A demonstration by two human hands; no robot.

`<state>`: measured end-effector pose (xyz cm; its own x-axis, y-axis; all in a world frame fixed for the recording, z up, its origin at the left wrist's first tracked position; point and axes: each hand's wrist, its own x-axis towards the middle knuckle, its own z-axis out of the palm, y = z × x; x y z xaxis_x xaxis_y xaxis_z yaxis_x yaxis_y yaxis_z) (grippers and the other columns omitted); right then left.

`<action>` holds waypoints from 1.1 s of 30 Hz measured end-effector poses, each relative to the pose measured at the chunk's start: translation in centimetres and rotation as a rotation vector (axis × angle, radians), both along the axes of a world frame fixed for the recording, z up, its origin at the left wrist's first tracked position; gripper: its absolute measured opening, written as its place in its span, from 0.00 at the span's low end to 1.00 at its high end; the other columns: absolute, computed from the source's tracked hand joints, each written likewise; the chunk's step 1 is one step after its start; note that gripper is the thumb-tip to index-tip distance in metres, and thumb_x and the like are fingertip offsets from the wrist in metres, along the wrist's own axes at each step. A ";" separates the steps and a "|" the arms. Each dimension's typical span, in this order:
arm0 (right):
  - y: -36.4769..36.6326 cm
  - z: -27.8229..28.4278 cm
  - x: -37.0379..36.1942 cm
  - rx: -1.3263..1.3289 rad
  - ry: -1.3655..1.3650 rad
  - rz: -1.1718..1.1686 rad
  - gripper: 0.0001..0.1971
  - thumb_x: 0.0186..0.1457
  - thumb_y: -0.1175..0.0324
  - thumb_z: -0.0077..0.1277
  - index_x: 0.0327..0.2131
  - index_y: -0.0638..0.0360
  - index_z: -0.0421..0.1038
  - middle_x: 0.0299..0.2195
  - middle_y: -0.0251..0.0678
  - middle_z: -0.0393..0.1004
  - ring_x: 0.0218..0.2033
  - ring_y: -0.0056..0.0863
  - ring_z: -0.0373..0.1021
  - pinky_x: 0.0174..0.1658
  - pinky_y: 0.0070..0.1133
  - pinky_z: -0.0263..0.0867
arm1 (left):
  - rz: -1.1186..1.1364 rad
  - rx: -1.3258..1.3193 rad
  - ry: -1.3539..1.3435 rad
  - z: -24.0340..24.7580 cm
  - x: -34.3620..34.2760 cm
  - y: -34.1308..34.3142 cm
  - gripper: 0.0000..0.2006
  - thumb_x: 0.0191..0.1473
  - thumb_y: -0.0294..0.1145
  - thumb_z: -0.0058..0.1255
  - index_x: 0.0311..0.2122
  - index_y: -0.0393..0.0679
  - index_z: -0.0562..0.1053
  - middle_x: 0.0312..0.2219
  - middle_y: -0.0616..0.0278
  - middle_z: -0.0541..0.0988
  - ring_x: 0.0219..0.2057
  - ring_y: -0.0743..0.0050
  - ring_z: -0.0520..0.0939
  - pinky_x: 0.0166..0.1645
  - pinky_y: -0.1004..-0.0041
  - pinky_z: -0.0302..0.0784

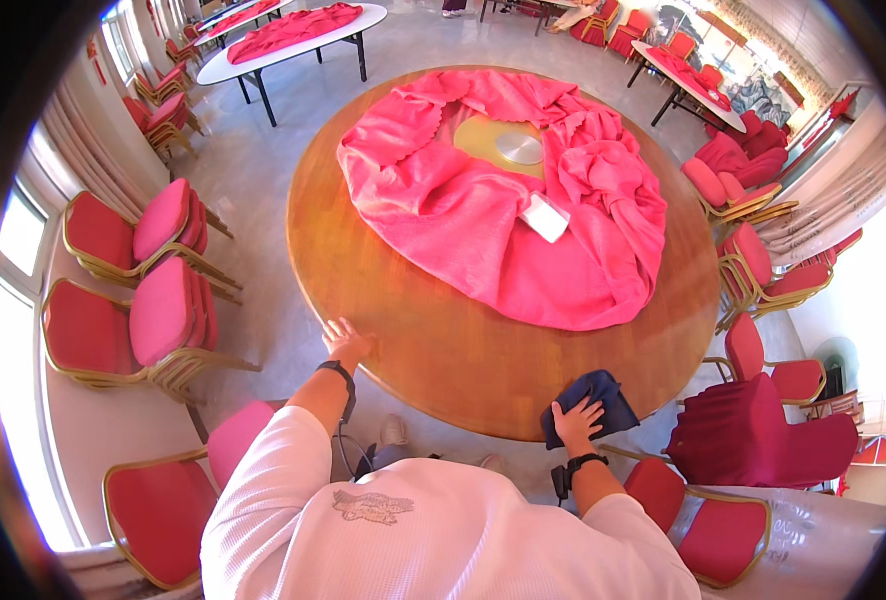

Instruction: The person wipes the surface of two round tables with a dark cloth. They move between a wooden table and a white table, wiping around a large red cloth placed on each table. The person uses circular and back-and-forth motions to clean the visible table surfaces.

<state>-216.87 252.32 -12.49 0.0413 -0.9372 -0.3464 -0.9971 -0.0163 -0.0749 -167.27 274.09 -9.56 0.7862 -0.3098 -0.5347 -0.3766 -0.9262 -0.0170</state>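
Observation:
A dark blue cloth (604,402) lies at the near right edge of the round wooden table (443,350). My right hand (577,421) rests flat on it, fingers spread. At the table's near left edge, my left hand (347,343) touches the rim with its fingers apart and nothing in them. Beyond both hands, a bunched pink-red tablecloth (453,235) covers much of the tabletop. A white rectangular object (544,218) sits on its folds. Through the gap in the cloth show a yellowish surface (471,137) and a round silver disc (519,149).
Stacked red chairs (168,315) line the left wall by the window. More red chairs (763,270) stand along the right, close to the table. A chair draped in dark red cloth (733,430) is at the near right. Farther off, a white oval table (308,45) bears red cloth.

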 end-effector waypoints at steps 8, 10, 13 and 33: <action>6.0 -1.1 13.4 -0.017 0.019 0.040 0.56 0.52 0.29 0.45 0.71 0.63 0.43 0.72 0.61 0.28 0.72 0.62 0.26 0.65 0.63 0.31 | -0.201 0.070 0.081 -1.0 1.1 1.4 0.58 0.55 0.77 0.30 0.71 0.34 0.31 0.70 0.33 0.26 0.71 0.33 0.25 0.72 0.42 0.33; 7.8 -1.0 16.9 -0.051 0.014 0.113 0.55 0.53 0.29 0.46 0.70 0.64 0.45 0.71 0.62 0.30 0.72 0.63 0.27 0.65 0.63 0.31 | -0.218 0.093 0.129 -0.1 1.3 1.1 0.58 0.55 0.77 0.30 0.71 0.34 0.32 0.70 0.32 0.27 0.71 0.31 0.25 0.71 0.39 0.35; 10.5 -0.3 21.5 -0.066 0.027 0.287 0.55 0.52 0.30 0.47 0.69 0.65 0.46 0.71 0.62 0.32 0.72 0.62 0.30 0.64 0.63 0.33 | -0.167 0.121 0.217 -0.9 2.3 0.8 0.62 0.52 0.80 0.33 0.71 0.35 0.28 0.69 0.34 0.22 0.70 0.34 0.20 0.69 0.34 0.37; 6.4 -1.6 18.8 -0.236 0.037 0.129 0.50 0.53 0.33 0.48 0.67 0.65 0.53 0.70 0.59 0.41 0.72 0.59 0.36 0.64 0.63 0.36 | -0.145 0.209 0.281 1.0 2.7 -0.5 0.63 0.50 0.81 0.36 0.71 0.39 0.27 0.70 0.40 0.19 0.70 0.34 0.20 0.68 0.34 0.44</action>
